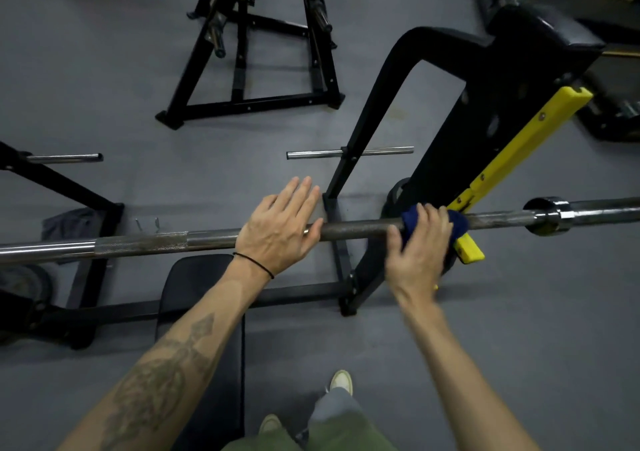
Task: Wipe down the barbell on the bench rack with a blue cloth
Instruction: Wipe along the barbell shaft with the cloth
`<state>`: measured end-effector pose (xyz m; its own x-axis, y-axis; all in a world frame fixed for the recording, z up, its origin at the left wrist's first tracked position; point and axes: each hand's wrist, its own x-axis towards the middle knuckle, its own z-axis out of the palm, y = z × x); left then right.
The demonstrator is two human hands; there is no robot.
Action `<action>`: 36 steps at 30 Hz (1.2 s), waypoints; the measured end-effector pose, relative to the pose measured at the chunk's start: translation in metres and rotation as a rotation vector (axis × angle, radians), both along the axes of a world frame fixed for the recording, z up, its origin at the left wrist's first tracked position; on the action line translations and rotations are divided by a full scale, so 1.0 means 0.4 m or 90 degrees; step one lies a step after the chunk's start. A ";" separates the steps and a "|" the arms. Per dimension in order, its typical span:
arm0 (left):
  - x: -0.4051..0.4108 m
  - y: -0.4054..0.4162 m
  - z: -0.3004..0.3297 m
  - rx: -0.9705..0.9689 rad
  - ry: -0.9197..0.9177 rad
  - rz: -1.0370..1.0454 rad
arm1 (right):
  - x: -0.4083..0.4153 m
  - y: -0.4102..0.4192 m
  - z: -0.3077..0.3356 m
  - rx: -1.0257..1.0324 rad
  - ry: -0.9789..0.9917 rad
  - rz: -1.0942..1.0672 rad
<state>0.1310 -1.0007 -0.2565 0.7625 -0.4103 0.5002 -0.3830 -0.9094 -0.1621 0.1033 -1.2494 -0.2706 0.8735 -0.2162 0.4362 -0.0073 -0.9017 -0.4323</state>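
Under the right fingers [431, 215] the cloth [412, 224] is clamped round the bar [356, 228], just beside the yellow hook [467, 246]. Left fingers [298, 194] are kept straight, palm rested on the bar. Risk: cloth snagged or knuckles pinched at the hook.

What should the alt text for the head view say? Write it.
A person's right hand wraps a blue cloth around a barbell resting on a bench rack, while the left hand rests flat on the bar. A black bench pad lies below.
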 end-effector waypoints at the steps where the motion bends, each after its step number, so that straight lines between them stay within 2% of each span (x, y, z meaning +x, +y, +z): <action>1: -0.002 0.000 -0.002 0.002 -0.001 0.004 | -0.007 0.078 0.002 0.050 -0.002 0.008; 2: -0.002 -0.001 -0.002 0.003 -0.004 0.009 | -0.020 0.146 0.005 0.072 -0.001 0.059; 4: 0.000 -0.002 0.000 0.004 -0.002 0.012 | -0.065 0.205 0.006 0.021 0.029 0.224; 7: -0.001 0.007 0.003 -0.019 0.028 0.036 | -0.057 0.098 0.007 -0.112 0.055 0.381; 9: -0.003 0.001 0.009 -0.037 0.050 0.058 | -0.037 -0.013 0.003 -0.128 0.060 0.342; 11: 0.000 -0.008 0.009 -0.046 0.058 0.078 | -0.018 -0.085 0.010 -0.056 0.065 0.199; 14: 0.011 -0.011 0.011 -0.039 0.042 0.093 | 0.002 0.004 0.016 0.082 0.034 0.029; 15: 0.010 -0.011 0.010 -0.038 0.037 0.091 | -0.004 0.057 0.019 0.107 0.035 0.035; 17: 0.003 -0.012 0.004 -0.042 0.033 0.084 | -0.043 0.119 0.014 0.075 0.058 0.170; 19: -0.001 -0.012 0.003 -0.051 0.032 0.078 | -0.056 0.069 0.014 -0.050 0.073 0.349; 21: -0.001 -0.009 0.005 -0.057 0.035 0.071 | -0.017 -0.051 0.017 -0.176 0.063 0.446; 23: 0.003 -0.011 0.012 -0.058 0.038 0.061 | 0.016 -0.147 0.026 -0.194 0.053 0.377; 25: 0.008 -0.014 0.016 -0.057 0.032 0.059 | 0.017 -0.159 0.032 -0.093 0.053 0.220; 27: 0.010 -0.018 0.011 -0.057 0.024 0.066 | 0.006 -0.064 0.022 0.028 0.042 0.080; 28: 0.008 -0.019 0.007 -0.061 0.026 0.068 | 0.000 0.005 0.020 0.074 0.032 0.055; 30: 0.001 -0.015 0.003 -0.070 0.033 0.071 | -0.032 0.122 0.011 0.085 0.034 0.130; 33: -0.006 -0.006 0.008 -0.080 0.045 0.062 | -0.050 0.107 0.008 -0.067 0.048 0.352; 34: -0.008 -0.006 0.010 -0.084 0.053 0.060 | -0.039 0.062 0.007 -0.122 0.043 0.380; 36: -0.008 -0.007 0.015 -0.093 0.066 0.054 | -0.018 -0.032 0.006 -0.150 0.047 0.314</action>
<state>0.1277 -1.0034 -0.2506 0.8421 -0.2713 0.4661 -0.3119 -0.9501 0.0105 0.0962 -1.2620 -0.2680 0.8765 0.3221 0.3577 0.4177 -0.8783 -0.2326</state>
